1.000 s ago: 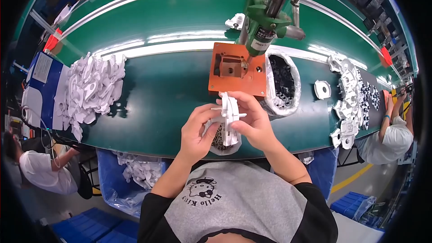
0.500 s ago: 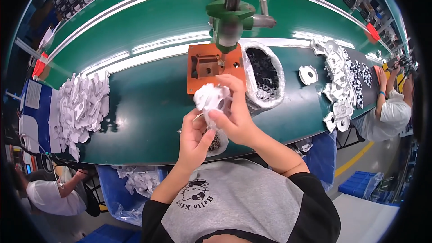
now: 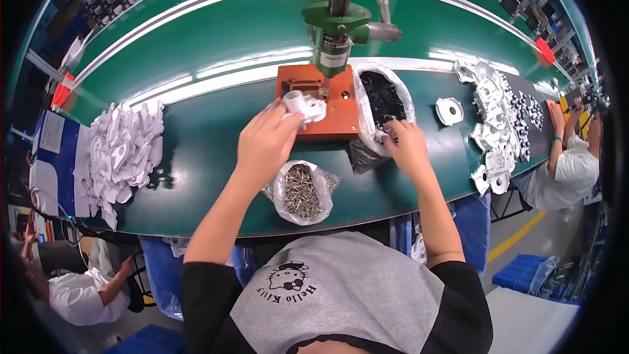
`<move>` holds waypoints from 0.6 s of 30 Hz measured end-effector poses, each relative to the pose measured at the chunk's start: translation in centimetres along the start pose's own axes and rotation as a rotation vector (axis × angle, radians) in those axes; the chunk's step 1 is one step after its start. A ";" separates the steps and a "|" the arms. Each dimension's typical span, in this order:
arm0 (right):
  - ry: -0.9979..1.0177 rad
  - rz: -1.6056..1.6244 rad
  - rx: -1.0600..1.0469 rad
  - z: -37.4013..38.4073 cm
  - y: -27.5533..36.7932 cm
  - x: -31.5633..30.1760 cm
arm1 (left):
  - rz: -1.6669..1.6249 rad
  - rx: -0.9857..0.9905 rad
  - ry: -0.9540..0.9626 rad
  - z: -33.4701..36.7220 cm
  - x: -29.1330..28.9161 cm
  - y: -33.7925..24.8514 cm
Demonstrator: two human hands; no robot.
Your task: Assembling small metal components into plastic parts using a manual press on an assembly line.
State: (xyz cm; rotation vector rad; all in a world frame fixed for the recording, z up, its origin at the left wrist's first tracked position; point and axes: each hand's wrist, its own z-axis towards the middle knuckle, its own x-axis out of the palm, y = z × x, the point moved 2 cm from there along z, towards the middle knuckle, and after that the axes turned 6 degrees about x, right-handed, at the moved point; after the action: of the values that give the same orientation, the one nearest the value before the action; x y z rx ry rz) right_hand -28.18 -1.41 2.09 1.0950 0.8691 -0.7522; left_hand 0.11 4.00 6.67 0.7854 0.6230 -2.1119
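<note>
My left hand (image 3: 267, 141) is closed on a white plastic part (image 3: 314, 110) with a round tube end, holding it over the near left side of an orange fixture block (image 3: 327, 128). Above the block hangs a green press head (image 3: 333, 46), its tip close to the block's recess. At the near edge of a clear bag of small black parts (image 3: 383, 101), my right hand (image 3: 409, 147) has its fingers bent into the bag. What they pinch, if anything, is too small to make out. Nearer to me stands a bag of metal screws (image 3: 303, 193).
White plastic parts are heaped at the left (image 3: 124, 151) beside a blue box (image 3: 52, 164). On the right lie a single white part (image 3: 449, 111), a row of white parts (image 3: 488, 118) and small black pieces (image 3: 521, 118). Other people sit at both ends of the bench.
My hands have moved apart. The left carried the white part forward to the orange block; the right let go of it and went right to the black parts. The screw bag is uncovered.
</note>
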 end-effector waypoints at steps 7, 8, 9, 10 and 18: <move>0.063 0.017 -0.052 -0.2 -1.7 1.8 | 0.187 0.168 0.041 2.0 5.0 2.1; 0.064 0.026 -0.052 0.0 -1.7 1.8 | 0.197 0.155 0.048 2.3 5.2 2.3; 0.065 0.035 -0.050 0.1 -1.7 1.8 | 0.217 0.177 0.055 2.5 5.4 2.5; 0.065 0.035 -0.049 0.2 -1.5 1.7 | 0.217 0.178 0.055 2.5 5.6 2.6; 0.243 -0.081 -0.015 1.0 -0.6 1.0 | 0.082 0.167 0.022 1.9 5.9 2.6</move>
State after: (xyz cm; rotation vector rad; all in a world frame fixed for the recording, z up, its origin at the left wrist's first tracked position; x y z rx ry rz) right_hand -28.04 -2.61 1.20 1.1587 1.1287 -0.6864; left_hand -1.35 -1.65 3.37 0.9123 0.4220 -2.1016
